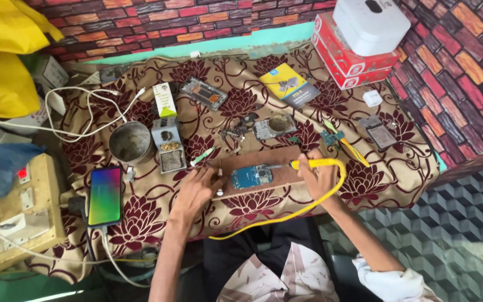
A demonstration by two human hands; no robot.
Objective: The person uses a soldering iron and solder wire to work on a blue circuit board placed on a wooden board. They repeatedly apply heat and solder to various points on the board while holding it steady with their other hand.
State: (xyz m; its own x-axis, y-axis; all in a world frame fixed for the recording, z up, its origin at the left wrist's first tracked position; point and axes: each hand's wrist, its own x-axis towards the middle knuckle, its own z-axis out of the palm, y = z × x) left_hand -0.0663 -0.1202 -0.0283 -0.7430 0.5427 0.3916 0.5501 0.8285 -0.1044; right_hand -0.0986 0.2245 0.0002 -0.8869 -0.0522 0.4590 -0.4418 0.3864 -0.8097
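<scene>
Low worktop [398,168] draped in a beige cloth with maroon flower print, backed by a brick-pattern wall in reds and browns; grey cube-pattern floor off to the right of the right hand [321,178].

Small blue circuit board [251,177] lying flat on a brown wooden board [264,162], between the two hands. Right hand closed in a full grip around a yellow soldering iron [315,164], tip pointing left toward the blue board's upper right edge; cannot tell whether touching. Yellow cable [303,210] looping from the handle round the wrist and back toward the body.

Left hand [197,187] resting on the cloth at the wooden board's left end, fingers loosely spread, gripping nothing that shows.

Up and left of the left hand, a round metal cup [131,142], dull and grimy inside, contents not clear. Just right of it, a grey metal stand [167,144] with a brassy wad in one recess and a dirty pad in the lower one. Further left of the left hand, a phone [105,196] with a lit rainbow screen. Far beyond the right hand, a white box [370,23] on stacked red boxes [347,59].
</scene>
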